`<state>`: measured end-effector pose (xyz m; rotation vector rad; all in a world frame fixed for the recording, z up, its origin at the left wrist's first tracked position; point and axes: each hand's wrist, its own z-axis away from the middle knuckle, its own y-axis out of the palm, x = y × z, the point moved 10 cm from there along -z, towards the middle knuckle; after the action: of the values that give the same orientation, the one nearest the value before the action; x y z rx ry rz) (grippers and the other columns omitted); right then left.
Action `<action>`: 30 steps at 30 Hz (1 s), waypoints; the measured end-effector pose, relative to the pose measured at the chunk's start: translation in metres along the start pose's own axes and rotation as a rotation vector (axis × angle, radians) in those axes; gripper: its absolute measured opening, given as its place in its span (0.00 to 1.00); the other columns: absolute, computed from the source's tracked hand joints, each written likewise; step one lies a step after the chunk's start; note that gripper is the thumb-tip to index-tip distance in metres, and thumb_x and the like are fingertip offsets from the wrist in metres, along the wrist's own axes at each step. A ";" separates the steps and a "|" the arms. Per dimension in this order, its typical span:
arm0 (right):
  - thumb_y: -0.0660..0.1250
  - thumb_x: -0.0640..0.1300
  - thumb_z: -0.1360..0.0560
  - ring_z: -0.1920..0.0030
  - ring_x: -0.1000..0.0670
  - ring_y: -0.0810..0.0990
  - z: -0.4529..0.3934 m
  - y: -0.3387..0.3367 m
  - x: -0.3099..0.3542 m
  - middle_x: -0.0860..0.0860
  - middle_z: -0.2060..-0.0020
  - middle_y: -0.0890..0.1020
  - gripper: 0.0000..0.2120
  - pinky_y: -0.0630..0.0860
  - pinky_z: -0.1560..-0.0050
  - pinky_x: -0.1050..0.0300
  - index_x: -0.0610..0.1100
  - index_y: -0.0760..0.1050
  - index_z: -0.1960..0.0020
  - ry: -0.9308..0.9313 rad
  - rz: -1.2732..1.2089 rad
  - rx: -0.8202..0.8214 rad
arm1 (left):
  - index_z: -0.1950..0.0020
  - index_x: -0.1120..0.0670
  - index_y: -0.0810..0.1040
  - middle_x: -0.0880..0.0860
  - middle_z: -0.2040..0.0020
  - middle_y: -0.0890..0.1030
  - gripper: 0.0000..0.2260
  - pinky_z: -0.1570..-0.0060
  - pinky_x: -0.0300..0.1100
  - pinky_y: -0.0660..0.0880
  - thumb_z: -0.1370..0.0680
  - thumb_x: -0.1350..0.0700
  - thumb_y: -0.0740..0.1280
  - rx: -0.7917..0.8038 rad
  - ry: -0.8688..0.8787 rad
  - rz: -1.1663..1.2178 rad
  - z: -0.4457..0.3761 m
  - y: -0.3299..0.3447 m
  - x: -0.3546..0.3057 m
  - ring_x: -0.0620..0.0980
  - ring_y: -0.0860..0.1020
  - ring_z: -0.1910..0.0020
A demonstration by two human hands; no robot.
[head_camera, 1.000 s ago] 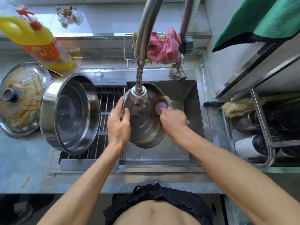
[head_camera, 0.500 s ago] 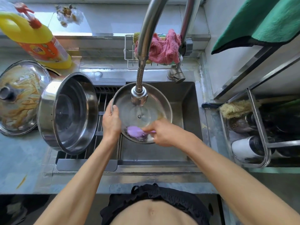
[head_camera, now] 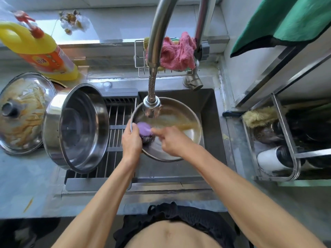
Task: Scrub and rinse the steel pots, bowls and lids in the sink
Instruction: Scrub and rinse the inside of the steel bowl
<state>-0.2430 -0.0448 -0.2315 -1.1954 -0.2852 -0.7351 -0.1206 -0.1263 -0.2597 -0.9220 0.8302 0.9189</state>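
Observation:
A round steel lid [head_camera: 179, 120] with brown streaks sits tilted in the sink [head_camera: 207, 104] under the tap head [head_camera: 151, 106]. My left hand [head_camera: 131, 138] grips its left rim. My right hand [head_camera: 172, 140] holds a purple-handled scrubber [head_camera: 144, 130] pressed against the lid's lower left part, its dark steel-wool pad partly hidden by my fingers. A large steel pot [head_camera: 77, 127] leans on its side on the drain rack [head_camera: 116, 133] at the left. A dirty glass lid [head_camera: 23, 111] with brown smears lies on the counter at far left.
A yellow detergent bottle [head_camera: 43, 52] stands behind the pot. A wire caddy holds a pink cloth [head_camera: 176, 51] behind the tap. A dish rack [head_camera: 279, 140] with a brush and dark items stands at the right, under a green cloth [head_camera: 286, 20].
The lid has tipped from edge-on to facing up. My right hand has carried the scrubber from the lid's right side round to its lower left, close to my left hand.

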 end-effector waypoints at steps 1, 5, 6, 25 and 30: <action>0.60 0.36 0.24 0.51 0.41 0.78 0.003 0.010 0.003 0.43 0.50 0.82 0.22 0.77 0.48 0.49 0.52 0.77 0.35 -0.014 -0.016 0.077 | 0.39 0.48 0.80 0.47 0.49 0.82 0.14 0.44 0.42 0.71 0.14 0.56 0.55 -0.011 0.014 -0.023 -0.004 -0.003 -0.003 0.53 0.78 0.40; 0.60 0.36 0.25 0.55 0.43 0.77 0.026 0.025 -0.023 0.46 0.54 0.79 0.15 0.71 0.59 0.58 0.47 0.79 0.43 0.058 0.207 0.333 | 0.23 0.55 0.69 0.51 0.26 0.73 0.19 0.27 0.39 0.62 0.13 0.55 0.55 -0.035 0.032 -0.096 -0.009 -0.018 -0.001 0.48 0.69 0.26; 0.61 0.37 0.25 0.53 0.42 0.78 0.030 0.018 -0.032 0.45 0.50 0.80 0.14 0.71 0.58 0.56 0.46 0.79 0.43 0.112 0.288 0.328 | 0.22 0.55 0.68 0.50 0.25 0.72 0.19 0.27 0.39 0.62 0.13 0.55 0.55 -0.042 0.035 -0.090 -0.006 -0.020 0.000 0.47 0.68 0.25; 0.53 0.39 0.30 0.69 0.47 0.76 -0.013 -0.031 0.026 0.50 0.70 0.78 0.18 0.65 0.67 0.56 0.48 0.81 0.59 -0.453 1.079 -0.280 | 0.33 0.42 0.78 0.54 0.40 0.83 0.16 0.36 0.60 0.74 0.17 0.47 0.56 0.171 -0.034 -0.168 0.003 -0.008 0.003 0.58 0.80 0.39; 0.57 0.38 0.21 0.46 0.42 0.80 -0.019 -0.035 -0.035 0.45 0.44 0.80 0.14 0.67 0.54 0.54 0.44 0.76 0.39 0.060 0.790 0.021 | 0.24 0.44 0.71 0.47 0.27 0.75 0.19 0.29 0.41 0.64 0.14 0.51 0.55 0.023 0.132 -0.195 0.002 -0.026 -0.023 0.48 0.71 0.28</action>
<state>-0.2947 -0.0551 -0.2323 -1.1399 0.2304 -0.0747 -0.1052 -0.1393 -0.2308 -1.0323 0.8448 0.6838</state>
